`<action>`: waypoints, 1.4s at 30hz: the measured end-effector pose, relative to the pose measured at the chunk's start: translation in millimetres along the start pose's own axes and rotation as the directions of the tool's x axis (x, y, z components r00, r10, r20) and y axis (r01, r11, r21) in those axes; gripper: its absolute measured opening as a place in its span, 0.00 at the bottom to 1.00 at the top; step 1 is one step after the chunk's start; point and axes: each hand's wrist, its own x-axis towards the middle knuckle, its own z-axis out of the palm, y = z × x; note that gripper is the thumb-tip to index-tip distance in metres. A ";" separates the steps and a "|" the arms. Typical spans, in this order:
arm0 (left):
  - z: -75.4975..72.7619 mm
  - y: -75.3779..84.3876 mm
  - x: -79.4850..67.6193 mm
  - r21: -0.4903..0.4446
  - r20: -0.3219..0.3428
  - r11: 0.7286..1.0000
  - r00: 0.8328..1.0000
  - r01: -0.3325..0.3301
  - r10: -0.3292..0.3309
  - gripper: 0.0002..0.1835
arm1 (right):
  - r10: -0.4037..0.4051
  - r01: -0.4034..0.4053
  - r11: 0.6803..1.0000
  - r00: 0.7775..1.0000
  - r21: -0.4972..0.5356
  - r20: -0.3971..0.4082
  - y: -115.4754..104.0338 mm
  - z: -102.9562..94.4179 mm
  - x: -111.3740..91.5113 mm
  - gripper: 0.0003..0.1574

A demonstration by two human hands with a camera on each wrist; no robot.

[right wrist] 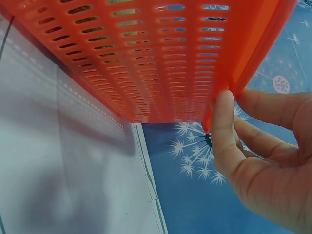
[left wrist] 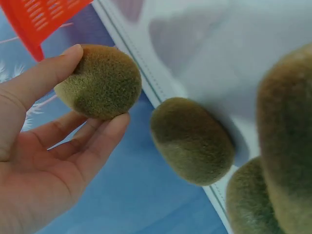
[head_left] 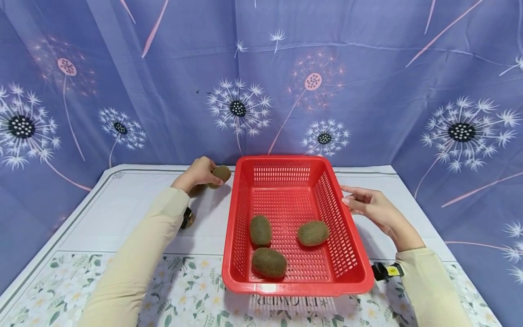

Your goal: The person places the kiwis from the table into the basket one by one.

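My left hand [head_left: 200, 173] pinches a brown fuzzy kiwi [head_left: 222, 174] between thumb and fingers, just left of a red plastic basket [head_left: 230, 227]. In the left wrist view the held kiwi [left wrist: 105, 80] is lifted off the table. Below that hand lie more kiwis, one partly hidden by the hand [head_left: 198, 190] and another kiwi [left wrist: 192, 141] clear in the wrist view. Three kiwis rest in the basket: two at the near left and one kiwi [head_left: 313, 233] at the right. My right hand [head_left: 372, 209] grips the basket's right rim [right wrist: 248, 53] with thumb and fingertips.
The basket stands on a table with a white cloth [head_left: 122, 204] and a floral cloth [head_left: 196, 281] in front. A blue dandelion-print curtain [head_left: 184, 91] closes off the back and both sides. Loose kiwis [left wrist: 287, 136] lie near the left wrist.
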 end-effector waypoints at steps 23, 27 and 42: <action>-36.1 34.5 2.6 -0.145 -0.014 0.989 0.999 0.035 -0.037 0.18 | 0.001 -0.001 1.000 1.000 0.007 0.001 1.4 0.1 -1.0 0.37; -37.7 46.1 3.8 -0.157 -0.007 0.987 1.000 0.024 -0.026 0.18 | -0.006 0.006 1.000 1.000 0.003 0.006 2.0 0.2 -0.5 0.36; -37.5 101.4 13.9 -0.178 0.072 0.983 0.996 -0.030 0.044 0.22 | -0.008 0.008 1.000 1.000 0.014 0.010 1.6 0.6 -0.2 0.37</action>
